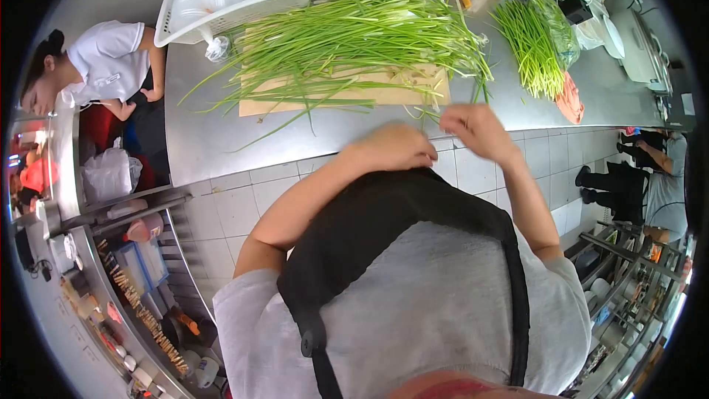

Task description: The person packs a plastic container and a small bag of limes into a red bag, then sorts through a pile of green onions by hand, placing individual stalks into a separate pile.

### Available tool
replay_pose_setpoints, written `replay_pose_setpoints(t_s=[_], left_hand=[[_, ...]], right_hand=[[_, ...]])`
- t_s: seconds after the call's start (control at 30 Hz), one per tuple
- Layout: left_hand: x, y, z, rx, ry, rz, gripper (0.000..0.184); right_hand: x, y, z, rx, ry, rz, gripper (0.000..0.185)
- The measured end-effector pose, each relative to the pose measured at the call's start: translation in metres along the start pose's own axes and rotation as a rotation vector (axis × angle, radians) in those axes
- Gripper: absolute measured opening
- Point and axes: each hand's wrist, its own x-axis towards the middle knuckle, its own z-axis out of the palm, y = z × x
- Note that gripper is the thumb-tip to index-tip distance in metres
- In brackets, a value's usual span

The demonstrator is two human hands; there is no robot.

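Both my hands are close together at the front edge of the steel table. My left hand (395, 148) is near the top of my black apron (384, 214), its fingers curled; what they hold, if anything, is too small to tell. Just right of it, my right hand (476, 129) is raised with bent fingers, pinched at the tips, their contents hidden. Beyond them a large pile of long green stalks (347, 37) lies across a brown cardboard sheet (332, 96), with loose stalks hanging over its front edge.
A white basket (244, 22) of clear plastic containers stands at the back left. At the right lie another green bunch (528, 48) and a pink cloth-like item (569, 100). A person (111, 63) is at the left; others (661, 170) stand far right.
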Motion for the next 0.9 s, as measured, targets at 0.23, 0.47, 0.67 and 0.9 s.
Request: replay_pose_setpoints(t_s=[0.23, 0.47, 0.67, 0.9], left_hand=[[-0.059, -0.003, -0.040, 0.221, 0.370, -0.258, 0.012], [-0.127, -0.003, -0.043, 0.408, 0.600, -0.718, 0.018], [-0.147, -0.015, -0.051, 0.623, 0.727, -0.724, 0.037], [-0.138, -0.024, -0.055, 0.603, 0.728, -0.695, 0.039]], right_hand=[[0.080, -0.010, 0.010, -0.080, 0.163, -0.201, 0.009], [0.111, -0.002, 0.062, -0.374, 0.123, -0.244, 0.013], [0.129, 0.009, 0.046, -0.518, 0.198, -0.180, 0.017], [0.122, -0.016, 0.064, -0.273, -0.131, -0.286, 0.014]])
